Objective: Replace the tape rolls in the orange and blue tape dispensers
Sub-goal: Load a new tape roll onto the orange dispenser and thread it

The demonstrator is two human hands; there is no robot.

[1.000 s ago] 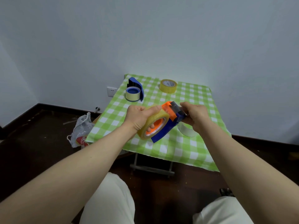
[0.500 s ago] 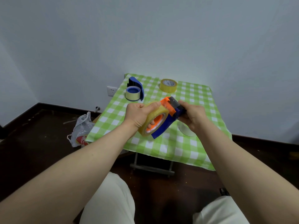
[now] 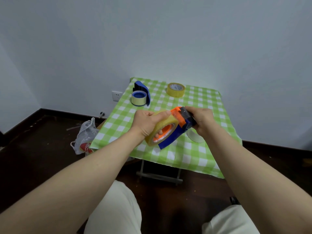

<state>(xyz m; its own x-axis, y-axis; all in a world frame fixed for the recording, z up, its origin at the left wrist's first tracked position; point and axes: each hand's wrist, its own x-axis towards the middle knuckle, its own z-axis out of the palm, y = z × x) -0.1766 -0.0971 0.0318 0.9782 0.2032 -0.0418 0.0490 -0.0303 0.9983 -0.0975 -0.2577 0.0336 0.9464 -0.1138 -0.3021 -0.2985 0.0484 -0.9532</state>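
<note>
Tape roll [image 3: 166,124] gripped by left hand [image 3: 146,122]; orange dispenser [image 3: 179,116] gripped by right hand [image 3: 203,119].

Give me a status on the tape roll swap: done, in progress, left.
Done: a yellowish roll sits on the orange dispenser's hub. In hand: the left hand grips that roll while the right hand holds the cutter end, probably feeding tape. Left: the blue dispenser lies on the table with a pale roll on it, old or new I cannot tell; a yellow spare roll lies apart.
</note>
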